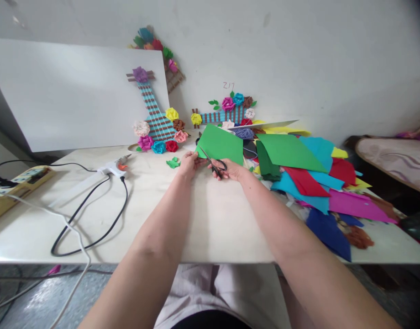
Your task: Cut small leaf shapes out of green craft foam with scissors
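My left hand (189, 164) pinches the lower left corner of a green sheet (223, 142), which is tilted up above the white table. In my right hand (231, 170) is a pair of black-handled scissors (219, 167). Their blades point up and left, lying over the green sheet near my left fingers. Whether the blades have cut into it I cannot tell. Small green leaf-shaped pieces (173, 162) lie on the table just left of my left hand.
A hot glue gun (114, 167) stands at left, its black cable looping towards a power strip (25, 183). Coloured sheets (307, 180) pile up at right. Flower-decorated guitar shapes (157, 114) lean at the back, one against a white board (76, 91). Purple yarn (244, 133) lies behind the green sheet.
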`<act>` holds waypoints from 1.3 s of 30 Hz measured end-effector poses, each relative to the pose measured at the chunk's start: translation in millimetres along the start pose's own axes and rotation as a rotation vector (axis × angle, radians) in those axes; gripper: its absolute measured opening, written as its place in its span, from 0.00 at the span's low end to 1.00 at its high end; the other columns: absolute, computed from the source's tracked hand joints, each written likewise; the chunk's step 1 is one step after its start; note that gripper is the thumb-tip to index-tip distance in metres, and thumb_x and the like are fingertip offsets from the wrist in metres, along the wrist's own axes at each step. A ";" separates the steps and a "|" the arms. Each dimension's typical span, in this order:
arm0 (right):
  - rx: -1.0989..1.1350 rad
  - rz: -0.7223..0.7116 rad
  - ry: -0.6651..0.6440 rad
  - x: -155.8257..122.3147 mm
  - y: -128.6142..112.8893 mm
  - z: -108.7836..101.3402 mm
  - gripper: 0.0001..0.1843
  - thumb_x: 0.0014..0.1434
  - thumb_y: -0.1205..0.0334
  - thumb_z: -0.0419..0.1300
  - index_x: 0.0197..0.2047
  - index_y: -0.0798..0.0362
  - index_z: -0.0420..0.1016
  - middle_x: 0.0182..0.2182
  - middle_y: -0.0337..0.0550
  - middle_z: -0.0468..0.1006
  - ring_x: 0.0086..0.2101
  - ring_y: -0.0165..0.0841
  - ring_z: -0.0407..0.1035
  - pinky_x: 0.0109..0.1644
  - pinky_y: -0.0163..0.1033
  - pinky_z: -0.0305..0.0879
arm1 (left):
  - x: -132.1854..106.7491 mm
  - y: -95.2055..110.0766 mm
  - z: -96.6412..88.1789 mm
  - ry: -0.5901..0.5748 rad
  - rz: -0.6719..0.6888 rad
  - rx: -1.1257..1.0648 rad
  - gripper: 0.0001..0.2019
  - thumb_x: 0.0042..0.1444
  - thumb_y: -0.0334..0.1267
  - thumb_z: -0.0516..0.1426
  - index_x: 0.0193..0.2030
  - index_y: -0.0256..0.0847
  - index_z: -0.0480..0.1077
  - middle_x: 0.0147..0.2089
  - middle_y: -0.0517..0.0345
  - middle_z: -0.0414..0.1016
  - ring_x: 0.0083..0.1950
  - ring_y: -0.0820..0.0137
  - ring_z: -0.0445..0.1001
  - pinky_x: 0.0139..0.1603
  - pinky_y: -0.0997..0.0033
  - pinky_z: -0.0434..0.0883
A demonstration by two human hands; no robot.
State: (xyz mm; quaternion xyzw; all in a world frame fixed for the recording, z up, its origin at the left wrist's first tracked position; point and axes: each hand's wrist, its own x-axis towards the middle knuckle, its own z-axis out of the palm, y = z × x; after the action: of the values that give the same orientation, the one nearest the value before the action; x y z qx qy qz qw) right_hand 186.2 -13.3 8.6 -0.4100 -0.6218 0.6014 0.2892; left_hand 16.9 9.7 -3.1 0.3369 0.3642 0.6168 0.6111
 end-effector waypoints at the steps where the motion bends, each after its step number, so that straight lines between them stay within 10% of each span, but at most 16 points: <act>1: -0.003 -0.006 -0.002 0.5 1.1 -0.9 0.20 0.62 0.49 0.54 0.39 0.61 0.70 0.19 0.40 0.73 0.15 0.24 0.66 0.11 0.26 0.47 | 0.2 -0.3 -0.3 -0.003 0.002 -0.004 0.08 0.57 0.28 0.51 0.29 0.39 0.59 0.22 0.61 0.69 0.24 0.74 0.74 0.35 0.69 0.75; 29: -0.118 0.022 0.114 -2.9 -11.0 16.4 0.19 0.55 0.48 0.62 0.29 0.56 0.64 0.12 0.33 0.68 0.10 0.21 0.59 0.09 0.25 0.44 | 3.1 -1.6 -0.4 0.047 0.020 0.018 0.07 0.55 0.30 0.55 0.29 0.40 0.59 0.20 0.61 0.68 0.26 0.69 0.76 0.33 0.69 0.74; 39: 0.082 -0.095 0.062 -3.6 -8.7 14.3 0.20 0.59 0.47 0.57 0.38 0.58 0.67 0.15 0.38 0.73 0.11 0.24 0.62 0.08 0.25 0.43 | 6.8 -4.6 3.2 -0.043 -0.043 -0.247 0.12 0.54 0.47 0.56 0.31 0.40 0.66 0.25 0.56 0.70 0.29 0.68 0.74 0.34 0.69 0.73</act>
State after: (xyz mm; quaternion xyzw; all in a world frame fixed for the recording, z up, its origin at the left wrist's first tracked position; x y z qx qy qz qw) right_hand 174.3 -23.1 16.1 -0.3862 -0.6062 0.5988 0.3532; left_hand 21.9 16.6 -5.6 0.2641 0.2794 0.6362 0.6689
